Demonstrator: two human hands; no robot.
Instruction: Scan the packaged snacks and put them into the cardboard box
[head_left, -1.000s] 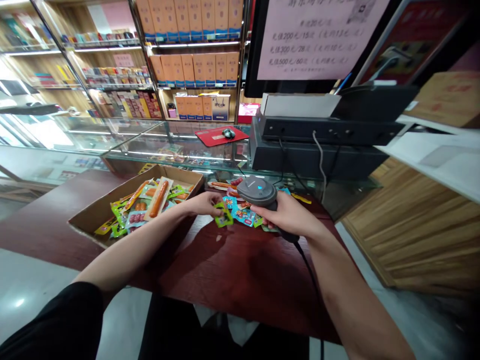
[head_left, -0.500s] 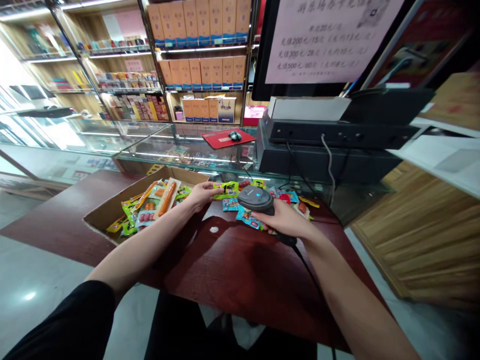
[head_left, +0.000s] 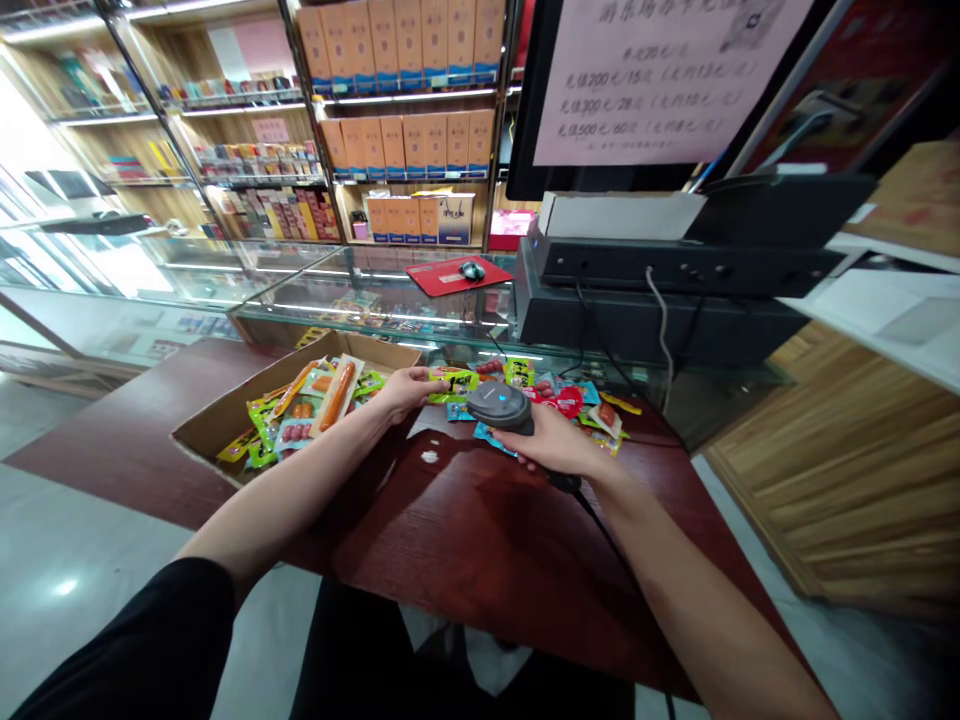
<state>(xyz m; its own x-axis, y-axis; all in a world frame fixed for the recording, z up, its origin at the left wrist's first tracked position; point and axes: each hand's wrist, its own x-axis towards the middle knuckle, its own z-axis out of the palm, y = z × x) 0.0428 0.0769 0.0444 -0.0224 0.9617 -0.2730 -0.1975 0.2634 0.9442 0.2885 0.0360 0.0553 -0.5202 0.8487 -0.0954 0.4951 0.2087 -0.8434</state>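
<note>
Between the fingertips of my left hand (head_left: 409, 390) is a yellow-green snack packet (head_left: 457, 383), held at the right edge of an open cardboard box (head_left: 202, 440). Sausages and bright packets (head_left: 334, 393) fill that box. My right hand (head_left: 555, 437) is wrapped round a dark handheld scanner (head_left: 499, 403), its head close to the packet and a blue light on top. A black cable runs down from its handle. Behind and beside the scanner lie more packets, some blue (head_left: 491, 436), a red one (head_left: 568, 401) and a small sausage pack (head_left: 606, 419).
The dark red table (head_left: 420, 540) carries small white scraps (head_left: 429, 456). Beyond it are a glass counter (head_left: 330, 290), a red mat (head_left: 442, 279) with a mouse (head_left: 472, 270), and black equipment (head_left: 660, 320) under a monitor. Boxed shelves stand at the back.
My right hand has moved the scanner slightly left, nearer the packet in my left hand. More of the red packet shows. The whole view has shifted a little.
</note>
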